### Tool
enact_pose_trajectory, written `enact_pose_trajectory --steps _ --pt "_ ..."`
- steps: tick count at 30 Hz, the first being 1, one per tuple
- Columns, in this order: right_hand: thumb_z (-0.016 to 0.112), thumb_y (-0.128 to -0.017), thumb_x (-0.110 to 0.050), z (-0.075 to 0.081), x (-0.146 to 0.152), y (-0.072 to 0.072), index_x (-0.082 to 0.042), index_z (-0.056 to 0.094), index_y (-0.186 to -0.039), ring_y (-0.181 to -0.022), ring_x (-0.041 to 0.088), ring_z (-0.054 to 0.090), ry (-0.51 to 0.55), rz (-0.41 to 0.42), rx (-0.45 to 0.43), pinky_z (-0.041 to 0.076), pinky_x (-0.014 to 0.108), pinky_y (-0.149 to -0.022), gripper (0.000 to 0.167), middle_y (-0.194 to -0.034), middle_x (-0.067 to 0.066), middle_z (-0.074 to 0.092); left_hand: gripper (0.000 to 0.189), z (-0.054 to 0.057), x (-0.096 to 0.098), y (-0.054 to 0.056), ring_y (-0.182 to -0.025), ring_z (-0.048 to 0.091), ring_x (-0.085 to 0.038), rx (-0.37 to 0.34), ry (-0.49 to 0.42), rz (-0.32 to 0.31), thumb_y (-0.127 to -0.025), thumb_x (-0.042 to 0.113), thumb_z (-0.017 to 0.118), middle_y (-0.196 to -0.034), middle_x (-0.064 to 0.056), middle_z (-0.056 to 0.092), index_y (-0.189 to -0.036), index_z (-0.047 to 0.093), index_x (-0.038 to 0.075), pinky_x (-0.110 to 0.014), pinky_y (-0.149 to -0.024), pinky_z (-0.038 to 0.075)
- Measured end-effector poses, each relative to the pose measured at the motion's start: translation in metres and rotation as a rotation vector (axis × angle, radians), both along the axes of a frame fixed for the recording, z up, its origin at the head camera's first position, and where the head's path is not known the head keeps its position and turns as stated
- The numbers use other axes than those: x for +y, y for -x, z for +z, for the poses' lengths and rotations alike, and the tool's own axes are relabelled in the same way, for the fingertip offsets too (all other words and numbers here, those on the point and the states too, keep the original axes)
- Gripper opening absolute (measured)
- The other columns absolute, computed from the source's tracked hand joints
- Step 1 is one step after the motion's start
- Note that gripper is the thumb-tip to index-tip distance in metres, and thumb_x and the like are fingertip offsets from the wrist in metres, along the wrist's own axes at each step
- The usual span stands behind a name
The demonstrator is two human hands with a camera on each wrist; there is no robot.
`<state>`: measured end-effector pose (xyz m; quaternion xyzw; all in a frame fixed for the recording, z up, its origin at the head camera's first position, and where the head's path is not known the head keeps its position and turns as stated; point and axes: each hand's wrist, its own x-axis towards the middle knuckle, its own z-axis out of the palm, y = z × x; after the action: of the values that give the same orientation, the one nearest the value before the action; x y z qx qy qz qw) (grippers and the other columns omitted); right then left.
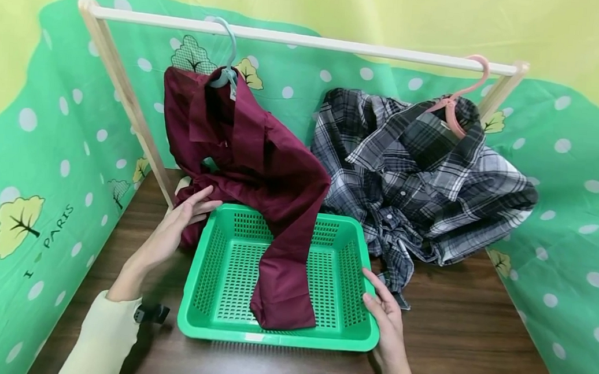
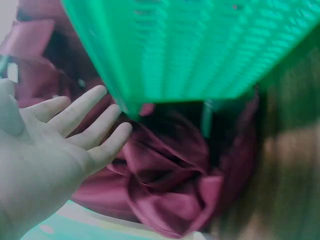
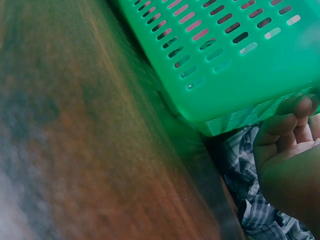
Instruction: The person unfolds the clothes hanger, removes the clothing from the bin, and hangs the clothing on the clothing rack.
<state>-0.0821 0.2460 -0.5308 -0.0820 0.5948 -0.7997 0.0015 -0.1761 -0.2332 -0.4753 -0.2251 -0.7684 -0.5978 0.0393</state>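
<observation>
My right hand (image 1: 390,326) grips the right rim of a green plastic basket (image 1: 314,342), its thumb reaching over the rim. In the right wrist view its fingers (image 3: 295,125) curl by the basket's side. My left hand (image 1: 173,230) is spread beside the basket's back left corner, near a maroon shirt (image 1: 289,180). The left wrist view shows those fingers extended, holding nothing. The shirt hangs from a light blue hanger (image 1: 231,49), and one sleeve lies inside the basket. In the left wrist view, maroon cloth (image 2: 165,170) bunches beside and behind the basket.
A wooden rack with a white rail (image 1: 310,40) spans the back. A dark plaid shirt (image 1: 409,183) hangs at right on a pink hanger (image 1: 458,120), its lower part on the brown tabletop (image 1: 477,333). Green and yellow printed cloth (image 1: 578,229) encloses the sides and back.
</observation>
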Motion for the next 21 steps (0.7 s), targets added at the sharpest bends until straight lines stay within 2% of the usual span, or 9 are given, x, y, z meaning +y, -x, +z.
enact_pose_trajectory --steps 3,7,10,14,17,21 --pt "0.045 -0.117 0.002 0.0 0.001 0.0 -0.015 0.058 -0.165 -0.119 0.017 0.081 -0.005 -0.007 0.002 0.069 0.034 -0.092 0.052 -0.144 0.004 0.079 0.061 0.013 0.007 -0.011 -0.151 0.058 -0.001 0.004 0.059 -0.025 -0.127 0.037 0.018 -0.164 -0.031 0.058 -0.178 0.032 0.006 -0.015 -0.12 0.045" --pt "0.046 -0.117 0.001 0.0 0.001 0.0 -0.015 0.058 -0.165 -0.118 0.017 0.081 -0.015 -0.011 -0.002 0.07 0.034 -0.091 0.052 -0.142 0.004 0.079 0.056 0.027 0.019 -0.029 -0.157 0.057 -0.025 -0.021 0.151 -0.076 -0.127 0.034 0.024 -0.168 -0.022 0.057 -0.179 0.033 0.015 -0.017 -0.121 0.044" --pt "0.046 -0.118 0.001 0.0 0.001 0.001 -0.015 0.058 -0.165 -0.119 0.017 0.081 -0.015 -0.01 -0.006 0.07 0.034 -0.091 0.052 -0.142 0.004 0.079 0.055 0.034 0.03 -0.04 -0.158 0.054 -0.04 -0.049 0.213 -0.101 -0.126 0.031 0.03 -0.172 -0.015 0.055 -0.179 0.032 0.016 -0.02 -0.123 0.043" --pt "0.045 -0.118 0.001 0.0 0.001 0.0 -0.017 0.058 -0.165 -0.119 0.017 0.081 -0.007 -0.004 -0.01 0.069 0.034 -0.092 0.052 -0.143 0.003 0.079 0.056 0.037 0.047 -0.054 -0.161 0.051 -0.043 -0.069 0.315 -0.112 -0.124 0.032 0.043 -0.179 -0.012 0.046 -0.178 0.035 0.016 -0.042 -0.129 0.048" --pt "0.045 -0.118 0.001 0.0 0.001 0.0 -0.017 0.059 -0.165 -0.12 0.017 0.081 0.0 -0.001 -0.007 0.069 0.034 -0.092 0.052 -0.143 0.004 0.079 0.058 0.038 0.06 -0.066 -0.166 0.044 -0.042 -0.076 0.367 -0.125 -0.122 0.033 0.051 -0.181 -0.013 0.042 -0.176 0.04 0.016 -0.066 -0.129 0.042" --pt "0.045 -0.118 0.001 0.0 0.001 0.0 -0.016 0.058 -0.165 -0.12 0.017 0.081 0.001 -0.001 -0.002 0.069 0.034 -0.093 0.052 -0.143 0.004 0.079 0.057 0.033 0.076 -0.078 -0.17 0.035 -0.045 -0.11 0.359 -0.144 -0.121 0.035 0.054 -0.181 -0.016 0.041 -0.173 0.046 0.015 -0.075 -0.13 0.034"
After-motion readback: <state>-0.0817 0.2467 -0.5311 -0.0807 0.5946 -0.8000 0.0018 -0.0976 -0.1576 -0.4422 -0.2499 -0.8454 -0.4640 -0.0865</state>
